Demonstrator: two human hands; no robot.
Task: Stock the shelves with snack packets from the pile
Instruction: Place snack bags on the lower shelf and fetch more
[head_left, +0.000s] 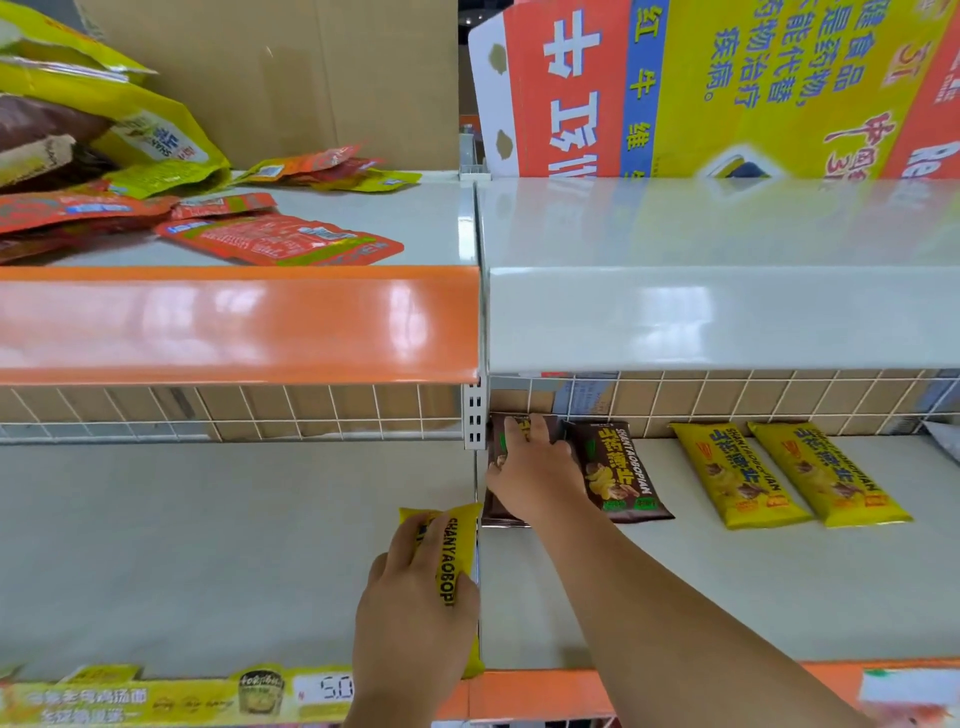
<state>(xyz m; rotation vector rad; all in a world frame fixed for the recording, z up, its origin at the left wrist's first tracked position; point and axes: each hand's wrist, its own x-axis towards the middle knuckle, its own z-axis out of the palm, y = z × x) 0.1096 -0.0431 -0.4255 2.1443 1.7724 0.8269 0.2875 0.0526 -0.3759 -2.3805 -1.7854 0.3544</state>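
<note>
Gripping a yellow packet (457, 540), long axis near-far, the left hand (410, 618) sits near and left of the right hand (535, 467), which presses flat on a brown packet (501, 512).

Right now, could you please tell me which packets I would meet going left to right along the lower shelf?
The held yellow packet gripped by the left hand → brown packet under the right hand → second brown packet → middle yellow packet → rightmost yellow packet.
</note>
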